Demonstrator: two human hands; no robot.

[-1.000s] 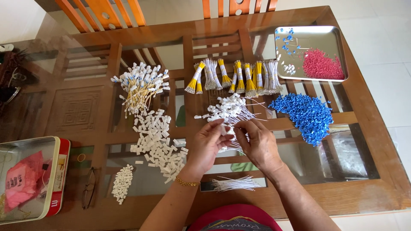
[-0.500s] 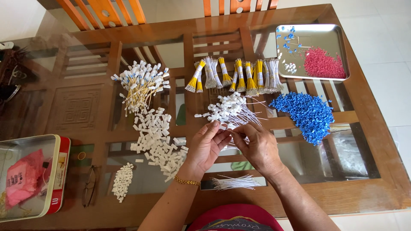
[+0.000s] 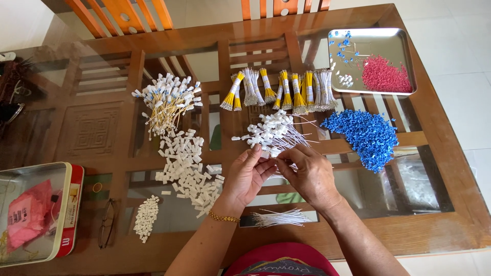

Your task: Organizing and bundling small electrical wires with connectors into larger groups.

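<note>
1. Head view: both hands are meeting over the glass table (image 3: pixel 440 168), a little in from its near edge; the left hand's (image 3: pixel 246 179) fingertips are pinching together on a small white tag (image 3: pixel 265 154), and the right hand's (image 3: pixel 307 174) fingertips are closing on thin white wires (image 3: pixel 288 164) just beside it
2. Touching the fingertips on their far side, a loose heap of tagged white wires (image 3: pixel 273 130) is lying near the table's middle
3. Under the wrists, by the near edge, a small bundle of bare white wires (image 3: pixel 281 218) is lying flat
4. Left of the hands, loose white tags (image 3: pixel 186 166) are spreading toward the near edge, with a smaller pile of white pieces (image 3: pixel 146 217) beyond them and a bunch of yellowish tagged wires (image 3: pixel 166 102) farther back
5. Right of the hands, a heap of blue pieces (image 3: pixel 368 135) is sitting well apart from them
6. Toward the far edge, tied bundles of yellow and white wires (image 3: pixel 281 89) are lying in a row; a steel tray (image 3: pixel 388 41) with red pieces (image 3: pixel 384 77) is occupying the far right corner
7. An open tin (image 3: pixel 71 204) is resting at the near left corner
</note>
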